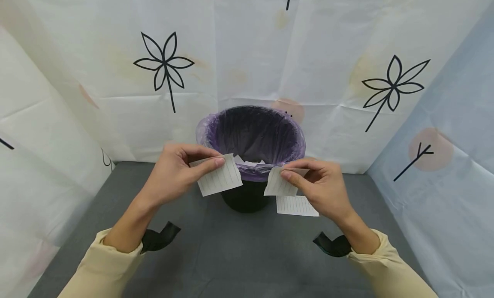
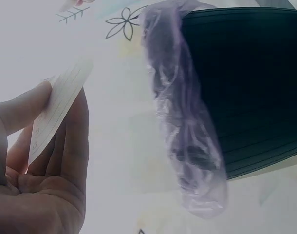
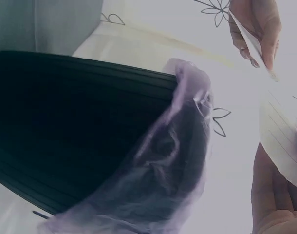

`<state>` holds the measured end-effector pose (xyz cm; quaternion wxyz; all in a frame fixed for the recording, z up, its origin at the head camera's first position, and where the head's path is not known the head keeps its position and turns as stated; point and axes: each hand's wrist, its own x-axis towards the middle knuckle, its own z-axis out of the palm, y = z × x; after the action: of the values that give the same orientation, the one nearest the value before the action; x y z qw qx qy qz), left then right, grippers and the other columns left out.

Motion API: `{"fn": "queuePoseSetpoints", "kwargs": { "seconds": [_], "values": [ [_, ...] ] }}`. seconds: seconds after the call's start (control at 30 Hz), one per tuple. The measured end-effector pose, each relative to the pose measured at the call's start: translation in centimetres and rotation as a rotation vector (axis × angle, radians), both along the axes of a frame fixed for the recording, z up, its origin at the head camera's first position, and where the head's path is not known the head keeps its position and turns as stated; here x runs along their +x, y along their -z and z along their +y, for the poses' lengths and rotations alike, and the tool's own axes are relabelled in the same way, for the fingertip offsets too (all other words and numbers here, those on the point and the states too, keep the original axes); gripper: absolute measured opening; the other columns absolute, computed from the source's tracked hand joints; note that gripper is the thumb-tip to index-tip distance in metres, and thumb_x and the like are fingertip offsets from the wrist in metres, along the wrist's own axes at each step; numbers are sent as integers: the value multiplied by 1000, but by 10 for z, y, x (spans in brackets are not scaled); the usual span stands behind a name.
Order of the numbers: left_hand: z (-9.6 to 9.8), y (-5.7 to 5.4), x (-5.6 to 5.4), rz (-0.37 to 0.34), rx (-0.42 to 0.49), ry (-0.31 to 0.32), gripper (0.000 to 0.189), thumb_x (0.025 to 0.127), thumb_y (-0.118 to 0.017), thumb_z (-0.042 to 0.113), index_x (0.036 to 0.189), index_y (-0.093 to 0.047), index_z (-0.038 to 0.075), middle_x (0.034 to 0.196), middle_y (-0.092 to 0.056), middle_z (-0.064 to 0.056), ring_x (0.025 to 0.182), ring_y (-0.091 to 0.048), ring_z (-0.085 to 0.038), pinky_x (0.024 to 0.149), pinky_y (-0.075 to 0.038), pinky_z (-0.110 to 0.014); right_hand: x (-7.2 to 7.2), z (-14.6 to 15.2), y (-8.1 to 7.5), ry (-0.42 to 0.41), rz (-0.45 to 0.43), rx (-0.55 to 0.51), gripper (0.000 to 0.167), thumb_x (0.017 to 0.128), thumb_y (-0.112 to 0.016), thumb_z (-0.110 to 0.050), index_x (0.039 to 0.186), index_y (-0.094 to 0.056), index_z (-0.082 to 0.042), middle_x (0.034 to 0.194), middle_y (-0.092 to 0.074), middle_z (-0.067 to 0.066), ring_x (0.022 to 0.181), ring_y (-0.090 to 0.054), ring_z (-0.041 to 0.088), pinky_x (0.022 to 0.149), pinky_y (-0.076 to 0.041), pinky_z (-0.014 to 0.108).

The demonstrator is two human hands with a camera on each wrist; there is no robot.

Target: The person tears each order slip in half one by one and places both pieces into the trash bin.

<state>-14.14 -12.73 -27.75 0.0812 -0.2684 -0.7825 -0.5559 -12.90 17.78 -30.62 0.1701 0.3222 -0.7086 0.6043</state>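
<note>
Between thumb and fingers, my left hand (image 1: 175, 171) pinches a piece of lined paper (image 1: 221, 178), which hangs before the bin's near left side. My right hand (image 1: 322, 186) pinches another, smaller-looking lined piece of paper (image 1: 278, 184) at the bin's near right. The two pieces are apart. Behind them stands a black trash bin (image 1: 247, 199) with a purple plastic liner (image 1: 299, 143) folded over its rim. White paper scraps (image 1: 251, 163) show inside it. In the left wrist view, the held paper (image 2: 61, 107) has small printed boxes along one edge.
A lined sheet of paper (image 1: 297, 206) lies on the dark grey table (image 1: 231, 255), beyond the right hand and beside the bin. White fabric (image 1: 251, 53) with flower drawings hangs behind the table and along both sides. Black straps (image 1: 160, 238) are at both wrists.
</note>
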Motion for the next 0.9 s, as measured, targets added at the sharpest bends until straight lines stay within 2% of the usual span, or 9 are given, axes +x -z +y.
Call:
{"fn": "queuePoseSetpoints", "kwargs": {
  "seconds": [0.07, 0.17, 0.3, 0.43, 0.7, 0.9],
  "values": [
    [2, -6, -3, -8, 7, 18, 7, 90, -78, 5, 96, -80, 3, 88, -75, -7, 71, -69, -22, 61, -56, -30, -3, 0, -5, 0, 5, 7, 12, 86, -74, 11, 96, -76, 5, 91, -75, 8, 60, -64, 17, 60, -52, 23],
    [5, -15, -7, -4, 8, 32, 7, 89, -78, 5, 96, -80, 2, 89, -74, -8, 70, -69, -23, 61, -57, -32, -8, 0, -13, 19, 20, 32, 13, 85, -74, 12, 96, -76, 5, 90, -74, 7, 59, -58, 14, 55, -46, 21],
    [10, -25, -13, 21, -9, 28, 8, 88, -79, 5, 95, -79, 3, 89, -74, -7, 74, -71, -22, 63, -57, -31, -15, 0, -24, 47, 34, 65, 13, 85, -74, 11, 95, -76, 4, 88, -74, 5, 55, -48, 12, 49, -37, 25],
    [15, -34, -21, 42, -20, 24, 8, 88, -80, 6, 95, -80, 2, 91, -75, -6, 77, -71, -21, 64, -56, -29, -21, -1, -33, 65, 34, 76, 13, 84, -75, 12, 94, -76, 4, 85, -74, 5, 51, -45, 12, 47, -35, 26],
    [24, -51, -38, 35, -50, 3, 13, 89, -81, 14, 97, -80, 5, 93, -76, -4, 80, -70, -20, 66, -55, -29, -34, -5, -51, 82, 21, 95, 14, 83, -75, 14, 94, -76, 5, 84, -74, 4, 53, -54, 15, 53, -44, 22],
    [30, -64, -50, 30, -43, 9, 13, 88, -81, 14, 97, -80, 4, 92, -76, -6, 82, -70, -21, 69, -54, -29, -46, -8, -66, 120, 26, 140, 12, 84, -77, 10, 94, -76, 6, 85, -74, -1, 55, -56, 17, 53, -47, 23]
  ]
}}
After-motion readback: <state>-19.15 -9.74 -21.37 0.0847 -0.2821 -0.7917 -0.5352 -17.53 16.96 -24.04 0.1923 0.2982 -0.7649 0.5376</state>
